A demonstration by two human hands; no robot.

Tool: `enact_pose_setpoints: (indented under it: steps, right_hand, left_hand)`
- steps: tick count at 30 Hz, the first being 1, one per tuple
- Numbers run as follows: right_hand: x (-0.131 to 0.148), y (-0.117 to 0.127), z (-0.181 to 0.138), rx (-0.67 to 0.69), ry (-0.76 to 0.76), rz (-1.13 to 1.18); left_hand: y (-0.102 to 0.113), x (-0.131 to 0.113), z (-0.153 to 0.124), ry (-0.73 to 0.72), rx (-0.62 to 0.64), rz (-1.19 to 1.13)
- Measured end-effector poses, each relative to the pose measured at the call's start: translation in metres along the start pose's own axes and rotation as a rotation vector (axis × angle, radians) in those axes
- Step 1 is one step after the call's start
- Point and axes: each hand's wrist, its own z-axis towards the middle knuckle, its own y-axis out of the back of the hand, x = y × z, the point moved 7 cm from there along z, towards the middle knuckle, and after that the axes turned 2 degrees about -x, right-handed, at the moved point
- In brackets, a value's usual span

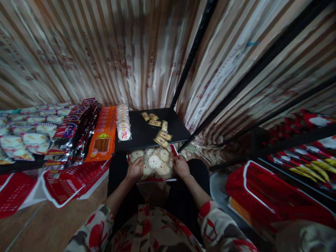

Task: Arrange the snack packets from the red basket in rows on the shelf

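A red and white-edged basket (157, 180) rests at my lap, filled with round pale pastries (155, 162) in clear wrappers, some with a red dot. My right hand (181, 167) is closed on the basket's right side. Over the left part of the basket, my left hand (135, 169) has its fingers curled against the wrapped pastries; what they grip is hidden. Just beyond the basket, several small yellowish wrapped cakes (155, 123) lie scattered on a black shelf (141, 134). A column of white round packaged cakes (124, 130) stands at their left.
Orange snack packets (103, 134), dark shiny packets (68, 131) and white bagged snacks (35, 141) line the shelf leftward. Red baskets (63, 185) sit below it. To the right are another red basket (273, 192), a black shelf post (244, 84) and racked packets (307, 162).
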Motion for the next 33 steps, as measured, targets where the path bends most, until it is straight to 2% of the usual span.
enact_pose_setpoints:
  steps: [6, 9, 12, 15, 19, 23, 27, 33]
  right_hand:
    - [0.024, 0.018, -0.014, -0.198, 0.136, 0.038]
    - [0.051, 0.014, -0.023, -0.164, 0.262, 0.187]
    - [0.072, 0.001, -0.03, -0.105, 0.317, 0.292]
    - [0.077, -0.01, -0.033, -0.116, 0.304, 0.339]
    - [0.071, -0.017, -0.035, -0.14, 0.294, 0.425]
    - [0.072, -0.017, -0.04, -0.083, 0.288, 0.421]
    - [0.079, -0.01, -0.048, -0.046, 0.224, 0.342]
    - [0.076, 0.014, -0.05, -0.132, 0.141, 0.402]
  left_hand:
    - [-0.018, -0.022, 0.011, 0.067, 0.04, 0.1]
    - [-0.025, -0.033, 0.016, 0.1, 0.064, 0.117]
    - [-0.027, -0.037, 0.018, 0.175, 0.068, 0.065]
    - [-0.026, -0.037, 0.018, 0.231, 0.074, -0.009]
    - [-0.026, -0.037, 0.019, 0.249, 0.069, -0.116]
    - [-0.027, -0.036, 0.023, 0.283, 0.033, -0.272]
    - [-0.025, -0.039, 0.027, 0.314, -0.029, -0.42]
    - [-0.016, -0.029, 0.023, 0.445, -0.09, -0.692]
